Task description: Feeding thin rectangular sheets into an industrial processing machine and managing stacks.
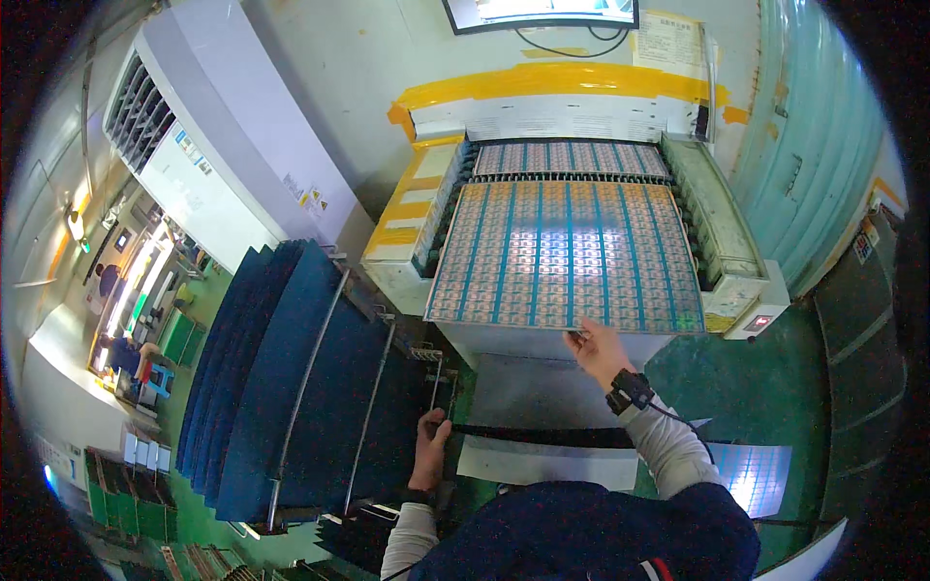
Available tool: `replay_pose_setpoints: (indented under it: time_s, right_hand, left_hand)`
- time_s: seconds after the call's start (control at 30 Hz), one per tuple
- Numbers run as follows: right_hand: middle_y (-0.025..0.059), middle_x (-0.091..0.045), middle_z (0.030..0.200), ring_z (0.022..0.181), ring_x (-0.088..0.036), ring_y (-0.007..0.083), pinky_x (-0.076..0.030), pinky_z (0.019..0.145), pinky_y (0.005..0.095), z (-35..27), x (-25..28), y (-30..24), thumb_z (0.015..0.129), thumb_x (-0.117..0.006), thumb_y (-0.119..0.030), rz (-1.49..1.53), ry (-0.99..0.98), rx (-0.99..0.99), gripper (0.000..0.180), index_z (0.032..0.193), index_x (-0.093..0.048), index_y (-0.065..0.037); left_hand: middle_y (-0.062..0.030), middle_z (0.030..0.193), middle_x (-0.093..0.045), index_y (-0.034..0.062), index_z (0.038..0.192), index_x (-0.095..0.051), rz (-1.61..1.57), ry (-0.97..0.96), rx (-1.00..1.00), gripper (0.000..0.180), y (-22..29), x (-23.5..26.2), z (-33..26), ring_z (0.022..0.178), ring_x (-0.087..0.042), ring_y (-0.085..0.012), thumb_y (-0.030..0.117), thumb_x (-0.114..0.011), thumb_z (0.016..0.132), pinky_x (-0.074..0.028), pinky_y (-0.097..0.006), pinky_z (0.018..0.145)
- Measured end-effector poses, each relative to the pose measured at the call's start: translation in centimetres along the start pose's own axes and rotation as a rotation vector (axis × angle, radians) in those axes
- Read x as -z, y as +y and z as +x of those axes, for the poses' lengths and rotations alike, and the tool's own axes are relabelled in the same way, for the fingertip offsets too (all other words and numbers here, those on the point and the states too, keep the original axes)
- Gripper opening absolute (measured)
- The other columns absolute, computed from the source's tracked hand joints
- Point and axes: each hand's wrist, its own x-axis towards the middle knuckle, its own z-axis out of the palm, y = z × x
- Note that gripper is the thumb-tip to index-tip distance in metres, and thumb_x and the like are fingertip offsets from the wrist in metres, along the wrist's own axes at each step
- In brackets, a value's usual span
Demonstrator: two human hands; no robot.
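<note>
A large circuit board panel [572, 254], with coppery rectangles between teal strips, lies on the roller conveyor [694, 232] and juts over its near end. My right hand [599, 352] pinches the panel's near edge, right of its middle. Lower left, my left hand [429, 453] has its fingers curled together beside the rack. What they grip, if anything, is hidden. A dark strip [542, 435] runs from close by this hand toward my right forearm. Left of it stands a metal rack [368, 407] with several dark blue sheets [276, 387] upright in it.
A second patterned panel [572, 158] lies farther back on the conveyor. A white air conditioner [208, 126] stands at the left, and a monitor [542, 14] hangs above. Pale sheets [547, 469] lie low in front of me. Other people [121, 356] sit far left.
</note>
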Motion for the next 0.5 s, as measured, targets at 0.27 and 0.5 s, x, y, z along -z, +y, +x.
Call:
replay_pose_setpoints:
  time_s: [0.27,0.5]
  right_hand:
    - [0.0129,-0.06,0.096,0.088,-0.059,0.025,-0.051,0.08,0.0363,-2.7,-1.6,-0.1,0.091,-0.054,-0.022,-0.19,-0.05,-0.118,0.02,0.098,-0.055,-0.003]
    - [0.0088,-0.064,0.1,0.086,-0.063,0.0208,-0.05,0.076,0.031,-7.3,-2.5,0.4,0.09,-0.056,-0.03,-0.918,-0.389,-0.253,0.031,0.107,-0.06,-0.005]
  left_hand:
    - [-0.0057,0.116,-0.047,0.0056,0.121,-0.043,0.001,-0.001,0.002,0.04,-0.6,0.2,0.2,0.111,-0.043,-0.0174,0.017,-0.06,0.087,-0.033,-0.03,0.097]
    - [-0.006,0.115,-0.047,0.0054,0.122,-0.043,-0.033,0.019,0.043,0.042,0.0,-0.4,-0.1,0.11,-0.044,-0.0172,0.017,-0.061,0.086,-0.034,-0.031,0.096]
